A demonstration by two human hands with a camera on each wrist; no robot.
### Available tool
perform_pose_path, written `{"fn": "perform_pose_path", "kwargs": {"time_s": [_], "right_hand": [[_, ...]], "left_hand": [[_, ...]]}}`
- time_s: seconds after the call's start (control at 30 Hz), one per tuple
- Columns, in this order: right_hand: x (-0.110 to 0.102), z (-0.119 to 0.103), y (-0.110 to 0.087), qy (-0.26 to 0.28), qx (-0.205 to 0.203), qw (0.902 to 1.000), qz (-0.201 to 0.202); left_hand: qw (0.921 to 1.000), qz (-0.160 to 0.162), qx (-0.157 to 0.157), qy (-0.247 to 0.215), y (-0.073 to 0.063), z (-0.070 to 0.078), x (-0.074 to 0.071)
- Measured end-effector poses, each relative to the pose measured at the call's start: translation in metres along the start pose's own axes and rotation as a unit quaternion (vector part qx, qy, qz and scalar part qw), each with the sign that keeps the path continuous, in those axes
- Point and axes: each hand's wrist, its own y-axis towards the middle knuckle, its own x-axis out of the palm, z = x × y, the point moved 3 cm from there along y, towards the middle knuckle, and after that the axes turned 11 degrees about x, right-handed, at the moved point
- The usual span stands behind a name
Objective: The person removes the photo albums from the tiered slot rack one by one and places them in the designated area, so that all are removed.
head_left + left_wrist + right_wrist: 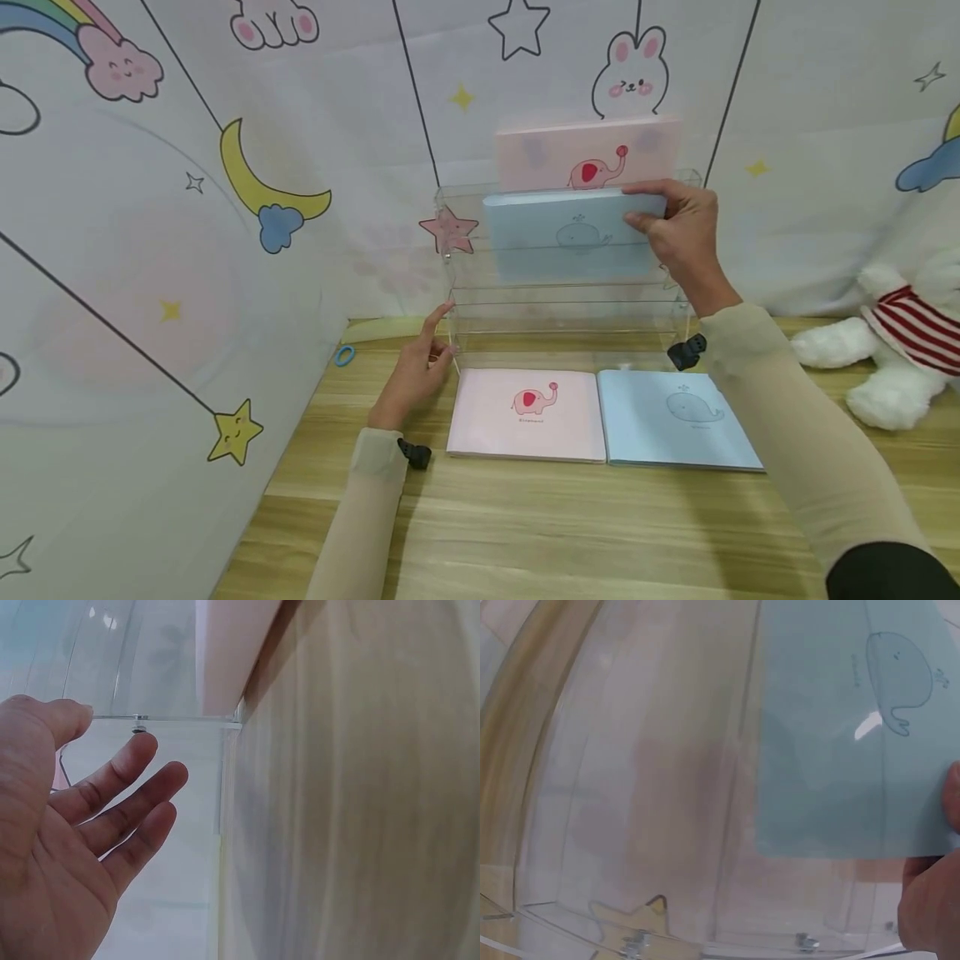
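Observation:
A blue whale booklet [525, 237] stands upright in an upper tier of a clear acrylic rack [566, 296]. My right hand [686, 233] pinches its top right corner between thumb and fingers. In the right wrist view the booklet [821, 780] shows through the clear plastic, with part of the hand [937, 892] at the edge. Behind it, a pink elephant booklet [536, 154] rises higher. My left hand [416, 371] is at the rack's left side, a fingertip right at its edge. The left wrist view shows that hand [67, 832] with its fingers loosely extended.
Flat on the wooden table [555, 533], in front of the rack, lie another pink elephant booklet [480, 417] and another blue whale booklet [645, 425], side by side. A white plush toy [892, 392] sits at right. A small blue ring [345, 356] lies at left.

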Motion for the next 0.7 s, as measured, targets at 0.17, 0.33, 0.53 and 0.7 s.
{"fn": "perform_pose_path", "kwargs": {"time_s": [0.17,0.33,0.53,0.7], "right_hand": [[-0.003,-0.006,0.001,0.006,0.002,1.0,0.008],[-0.005,-0.012,0.003,0.015,0.002,0.9997,0.018],[-0.007,-0.02,0.005,0.029,-0.008,0.9993,0.024],[-0.009,-0.027,0.006,0.049,-0.021,0.9982,0.028]], "left_hand": [[1.0,-0.002,-0.003,0.0,0.001,-0.001,0.001],[1.0,-0.005,-0.007,0.0,0.0,0.0,0.001],[1.0,-0.004,-0.005,0.003,0.0,0.0,0.002],[1.0,-0.003,0.002,0.005,0.0,0.001,0.002]]}}
